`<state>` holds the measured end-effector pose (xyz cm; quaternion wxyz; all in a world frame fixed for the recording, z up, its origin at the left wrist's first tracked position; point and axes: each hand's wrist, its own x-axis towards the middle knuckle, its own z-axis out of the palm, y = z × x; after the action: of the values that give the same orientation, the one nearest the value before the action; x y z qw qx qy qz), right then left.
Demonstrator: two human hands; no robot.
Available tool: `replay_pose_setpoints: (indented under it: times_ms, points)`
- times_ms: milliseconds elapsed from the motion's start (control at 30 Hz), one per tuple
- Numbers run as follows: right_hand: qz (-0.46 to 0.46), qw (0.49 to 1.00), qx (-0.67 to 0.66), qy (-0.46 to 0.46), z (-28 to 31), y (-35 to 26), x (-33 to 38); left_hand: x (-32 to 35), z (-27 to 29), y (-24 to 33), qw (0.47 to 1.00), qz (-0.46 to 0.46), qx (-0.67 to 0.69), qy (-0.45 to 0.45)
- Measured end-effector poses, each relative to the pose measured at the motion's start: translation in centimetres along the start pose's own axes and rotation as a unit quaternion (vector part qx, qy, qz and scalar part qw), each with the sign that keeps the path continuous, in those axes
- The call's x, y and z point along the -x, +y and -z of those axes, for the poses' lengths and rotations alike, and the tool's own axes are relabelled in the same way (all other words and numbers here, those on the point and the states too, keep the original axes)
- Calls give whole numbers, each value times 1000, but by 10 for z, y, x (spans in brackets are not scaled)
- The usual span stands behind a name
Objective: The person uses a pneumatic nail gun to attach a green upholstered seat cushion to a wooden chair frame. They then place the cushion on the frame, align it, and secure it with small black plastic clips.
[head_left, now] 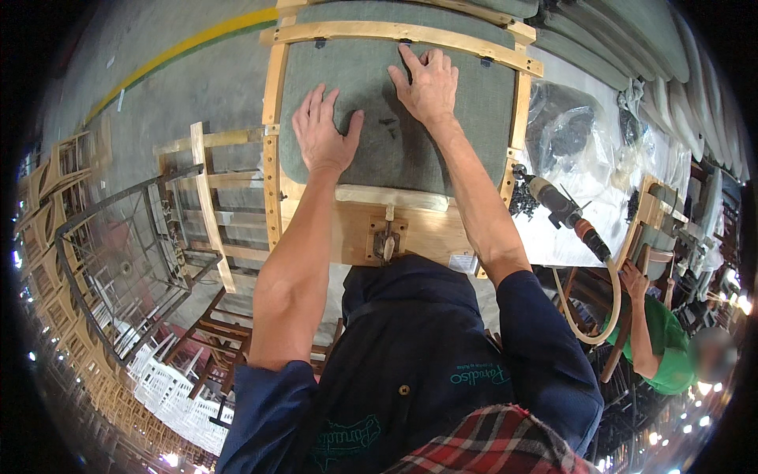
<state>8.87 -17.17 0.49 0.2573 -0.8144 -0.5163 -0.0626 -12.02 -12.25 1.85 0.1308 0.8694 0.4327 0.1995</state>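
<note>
A grey-green fabric-covered panel (474, 118) lies flat within a wooden frame (273, 95). My left hand (325, 133) rests on its left part, fingers spread and holding nothing. Toward the far edge, my right hand (429, 85) has its index fingertip at a small black piece (406, 42) beside the wooden crossbar (347, 31). Its thumb stands apart and its other fingers are partly bent. Another black piece (486, 61) sits along the crossbar to the right. At the near side, a padded block (391, 197) meets the panel, with a metal toggle clamp (387, 243) behind it.
On the right, a power drill (557, 201) with a pale hose (614, 296) lies by small black parts (523, 201) and clear plastic wrap (604, 134). Grey panels (632, 39) are stacked beyond. A co-worker in green (671, 347) works at lower right. Wooden slats (207, 197) stand left.
</note>
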Motion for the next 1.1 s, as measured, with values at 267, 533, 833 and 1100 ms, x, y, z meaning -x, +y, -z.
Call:
replay_pose_setpoints:
  times_ms: [267, 533, 833, 1100]
  points:
    - [-96, 985, -72, 123, 8, 40, 28, 1, -1, -1, 1000, 2, -10, 0]
    - [-286, 941, 21, 178, 19, 78, 9, 2, -2, -4, 1000, -8, -13, 16]
    - [-271, 952, -75, 118, 32, 84, 16, 2, -3, -4, 1000, -10, -4, 21]
    - [-233, 946, -194, 117, 41, 69, 26, 1, -2, -3, 1000, -9, -8, 18]
